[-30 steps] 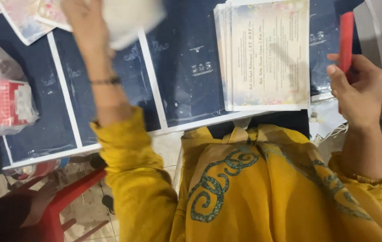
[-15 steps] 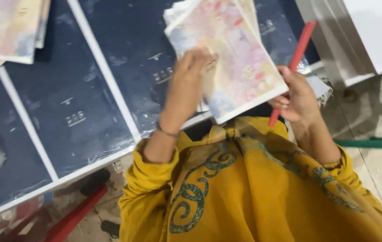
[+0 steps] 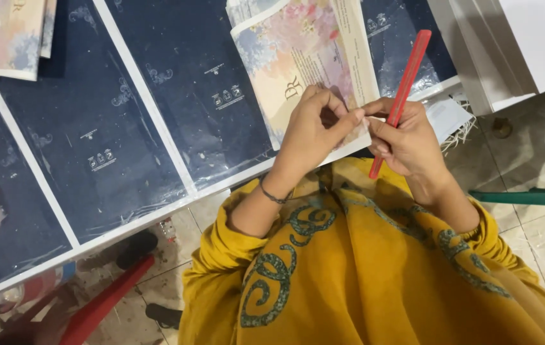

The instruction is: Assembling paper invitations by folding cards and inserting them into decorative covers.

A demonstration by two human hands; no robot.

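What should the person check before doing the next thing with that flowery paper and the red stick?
1. Left hand on the flowery printed sheet: ok, fingers press on its near edge.
2. Right hand grips the red stick: ok, held near its lower half, tilted up and away.
3. Both hands meet at the sheet's near edge: ok, fingertips almost touch.
4. Sheet lies flat on the dark blue table cover: ok for the part that shows; the near corner is hidden by the hands.
5. Only one sheet pinched: cannot tell, more sheets lie underneath.
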